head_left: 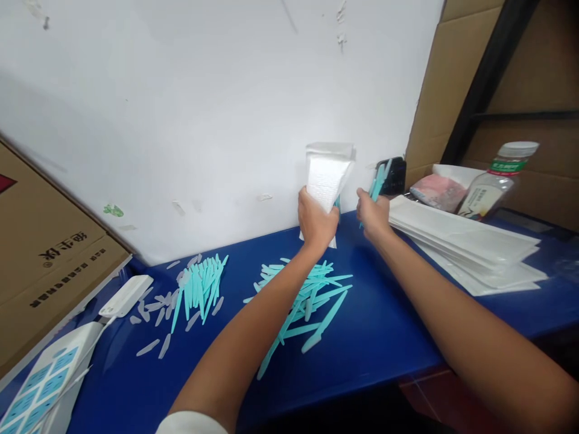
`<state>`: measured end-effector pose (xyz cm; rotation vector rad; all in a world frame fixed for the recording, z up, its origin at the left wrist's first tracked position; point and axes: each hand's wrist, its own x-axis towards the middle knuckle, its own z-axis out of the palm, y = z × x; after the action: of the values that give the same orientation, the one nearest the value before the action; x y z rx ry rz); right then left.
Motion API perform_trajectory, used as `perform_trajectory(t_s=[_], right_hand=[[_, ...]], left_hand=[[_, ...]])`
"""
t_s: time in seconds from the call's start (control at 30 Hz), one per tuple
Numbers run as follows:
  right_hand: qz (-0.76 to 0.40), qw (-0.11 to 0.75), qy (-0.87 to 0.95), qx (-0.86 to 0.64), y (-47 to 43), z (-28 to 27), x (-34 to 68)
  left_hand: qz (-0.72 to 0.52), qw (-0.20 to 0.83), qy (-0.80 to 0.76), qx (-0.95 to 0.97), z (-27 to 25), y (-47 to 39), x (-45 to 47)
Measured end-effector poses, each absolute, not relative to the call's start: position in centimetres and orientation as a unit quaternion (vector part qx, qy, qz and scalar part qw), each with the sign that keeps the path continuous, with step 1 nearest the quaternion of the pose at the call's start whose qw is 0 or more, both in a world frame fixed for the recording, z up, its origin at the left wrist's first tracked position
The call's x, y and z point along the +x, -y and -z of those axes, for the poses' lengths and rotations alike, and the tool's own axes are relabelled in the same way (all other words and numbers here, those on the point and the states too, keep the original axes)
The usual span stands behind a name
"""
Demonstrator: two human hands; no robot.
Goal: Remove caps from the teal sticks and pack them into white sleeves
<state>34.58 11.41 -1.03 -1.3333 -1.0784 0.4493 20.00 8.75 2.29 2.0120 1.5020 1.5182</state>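
My left hand [317,222] is closed around a white padded envelope [326,172], held upright near the wall. A bit of teal shows beside that hand's fingers, partly hidden. My right hand [374,216] grips several slim teal eyebrow razors [379,181], which point upward, to the right of the envelope. Below my left forearm lies a loose pile of teal eyebrow razors [312,295], partly covered by the arm. Farther left is a second pile of razors [203,283], with small translucent blade caps [167,304] scattered around it.
White padded envelopes [465,235] lie stacked at the right of the blue table [362,337]. Behind them stand a plastic bottle [491,181], a pink packet [436,191] and a black device [394,175]. A power strip [54,374], white adapter [126,295] and cardboard box [49,253] occupy the left.
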Motion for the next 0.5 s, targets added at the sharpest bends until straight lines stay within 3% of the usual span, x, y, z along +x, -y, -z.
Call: perform_trajectory(t_s=[0.2, 0.33, 0.5], right_hand=[[-0.181, 0.632, 0.425, -0.623, -11.2, 3.4, 33.1], [-0.177, 0.605, 0.454, -0.63, -10.5, 3.5, 32.4], [-0.136, 0.555, 0.571, -0.589, -7.6, -0.5, 31.6]], left_hand=[[-0.518, -0.016, -0.395, 0.758, -6.7, -5.7, 12.9], [-0.417, -0.062, -0.394, 0.817, -6.6, -4.8, 5.8], [-0.276, -0.146, -0.466, 0.827, -4.2, -3.2, -1.5]])
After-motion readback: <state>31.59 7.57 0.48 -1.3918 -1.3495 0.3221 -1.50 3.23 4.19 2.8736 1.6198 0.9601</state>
